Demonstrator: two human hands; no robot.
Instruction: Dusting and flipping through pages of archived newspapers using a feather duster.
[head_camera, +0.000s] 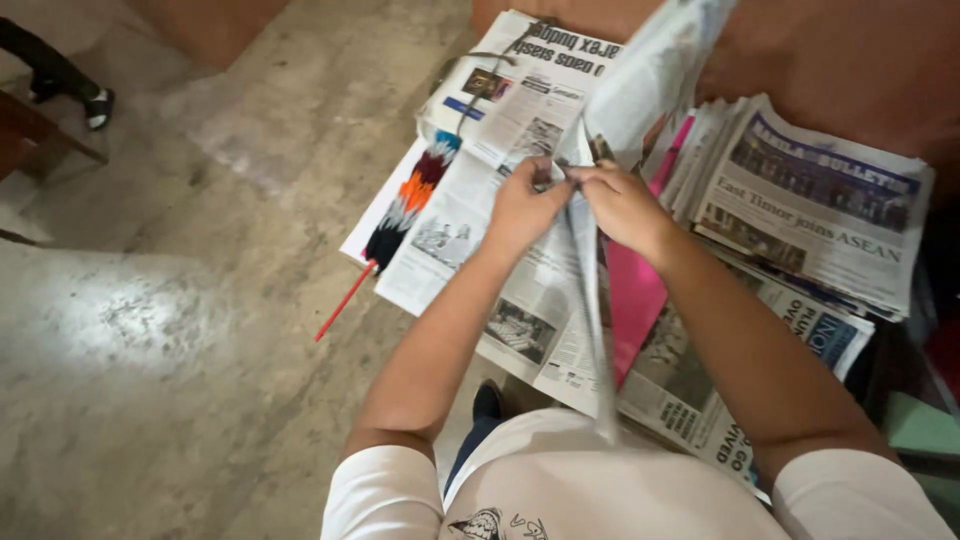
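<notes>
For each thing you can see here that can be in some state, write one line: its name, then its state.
Left hand: closed, pinching the folded newspaper.
Right hand: closed on the same fold.
Folded newspaper: held up, folded along a crease.
Newspaper stack: folded, piled flat.
Spread newspapers: lying open.
Feather duster: lying flat, untouched.

We see matt, thin newsprint sheets (590, 300), a smoother pink paper sheet (630, 300), a fluffy multicoloured duster (410, 200), and a rough, mottled concrete floor (200, 350).
</notes>
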